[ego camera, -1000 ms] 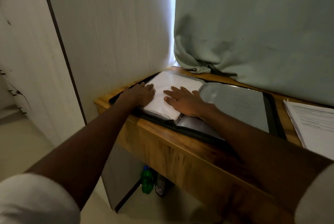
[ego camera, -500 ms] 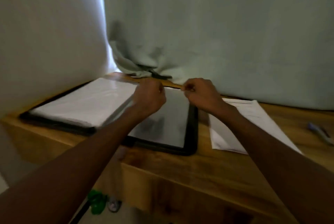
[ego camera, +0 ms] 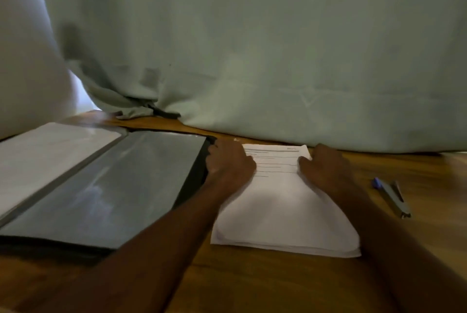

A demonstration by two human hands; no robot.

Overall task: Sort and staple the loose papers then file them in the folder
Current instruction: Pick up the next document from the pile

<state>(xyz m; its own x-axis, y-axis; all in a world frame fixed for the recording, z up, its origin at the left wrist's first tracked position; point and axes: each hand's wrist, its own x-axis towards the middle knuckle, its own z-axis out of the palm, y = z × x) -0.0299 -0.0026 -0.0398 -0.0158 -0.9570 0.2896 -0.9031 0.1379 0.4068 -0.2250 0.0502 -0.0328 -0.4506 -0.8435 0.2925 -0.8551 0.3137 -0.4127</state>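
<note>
A pale green curtain (ego camera: 278, 47) is hanging across the whole back of the scene, its hem bunching on the far edge of a wooden desk (ego camera: 252, 280). A pale wall is showing at the far left.

On the desk's left part a folder (ego camera: 108, 186) is lying open and flat: its left page is holding white paper under a clear sleeve, its right page is showing a grey, glossy sleeve that is catching reflections, and a dark cover is edging it along the right and near sides.

Just beside the folder's right edge a stack of papers (ego camera: 283, 209) is lying flat on the desk, printed lines showing at its far end and the near edges fanning slightly apart.

The left hand (ego camera: 228, 163) is resting on the stack's far left corner, knuckles up and fingers curled down over the paper's edge next to the folder's cover; whether it is pinching the sheets or only pressing them cannot be told. The right hand (ego camera: 326, 165) is sitting at the stack's far right side, fingers bent over the edge and thumb lying on the top sheet, seeming to grip that side. Both forearms are reaching in from the near edge.

To the right, well apart from the papers, a stapler (ego camera: 391, 196) with a blue end is lying on the bare wood, untouched.
</note>
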